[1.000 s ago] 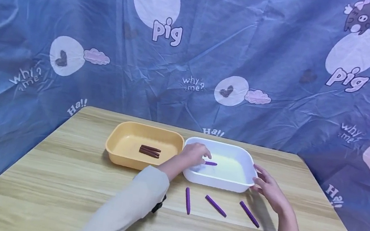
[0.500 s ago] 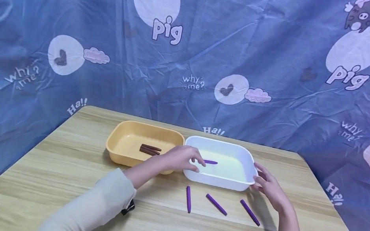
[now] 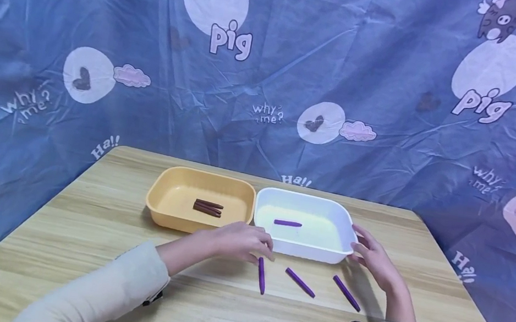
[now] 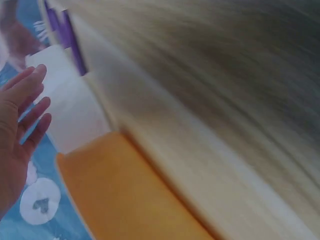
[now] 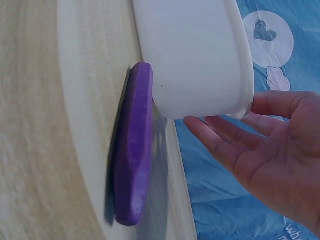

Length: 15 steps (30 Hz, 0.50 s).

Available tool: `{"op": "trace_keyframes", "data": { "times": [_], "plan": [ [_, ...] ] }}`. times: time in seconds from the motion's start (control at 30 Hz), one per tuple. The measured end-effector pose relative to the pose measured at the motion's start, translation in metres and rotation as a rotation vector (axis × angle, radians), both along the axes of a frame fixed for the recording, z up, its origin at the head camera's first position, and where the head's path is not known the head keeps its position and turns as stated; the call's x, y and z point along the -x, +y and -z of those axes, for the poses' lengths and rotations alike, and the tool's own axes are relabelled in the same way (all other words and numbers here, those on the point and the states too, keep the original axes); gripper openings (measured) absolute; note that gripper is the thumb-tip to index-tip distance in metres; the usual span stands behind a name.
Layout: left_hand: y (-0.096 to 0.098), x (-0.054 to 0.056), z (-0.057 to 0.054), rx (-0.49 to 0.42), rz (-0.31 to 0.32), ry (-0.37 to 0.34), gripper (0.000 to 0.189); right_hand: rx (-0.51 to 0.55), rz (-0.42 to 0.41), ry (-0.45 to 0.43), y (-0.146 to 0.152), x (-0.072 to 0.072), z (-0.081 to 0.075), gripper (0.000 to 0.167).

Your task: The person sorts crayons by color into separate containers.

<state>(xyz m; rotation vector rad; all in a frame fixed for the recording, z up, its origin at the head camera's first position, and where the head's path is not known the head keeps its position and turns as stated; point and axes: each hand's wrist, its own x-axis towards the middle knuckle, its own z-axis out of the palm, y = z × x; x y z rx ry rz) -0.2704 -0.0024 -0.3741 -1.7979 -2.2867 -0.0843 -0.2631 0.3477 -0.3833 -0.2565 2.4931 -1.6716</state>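
Note:
In the head view my left hand hovers at the near left corner of the white plastic tray. Its fingers are bent loosely with nothing between them, and the fingertips come right by the top end of a purple crayon. Two more purple crayons, a middle one and a right one, lie in front of the tray. Another purple crayon rests inside it. My right hand touches the tray's right end; in the right wrist view its extended fingers meet the end wall and rim.
A yellow-orange tray stands against the white one on the left, with several brown crayons in it. Both sit toward the back of the wooden table. A blue printed cloth hangs behind.
My left hand has drawn back out of the white tray, moving left and toward me to the nearest purple crayon. The crayon inside the tray now shows whole. My right hand stays put.

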Motion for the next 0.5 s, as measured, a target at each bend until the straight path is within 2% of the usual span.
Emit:
{"op": "trace_keyframes", "data": {
  "times": [0.23,0.5],
  "plan": [
    [-0.003,0.002,0.02,0.087,0.13,0.145,0.028,0.014,-0.004,0.0,0.0,0.001,0.001,0.055],
    [-0.003,0.003,0.024,0.157,0.225,0.25,0.031,0.016,-0.011,0.0,0.0,-0.001,-0.001,0.056]
  ]
}}
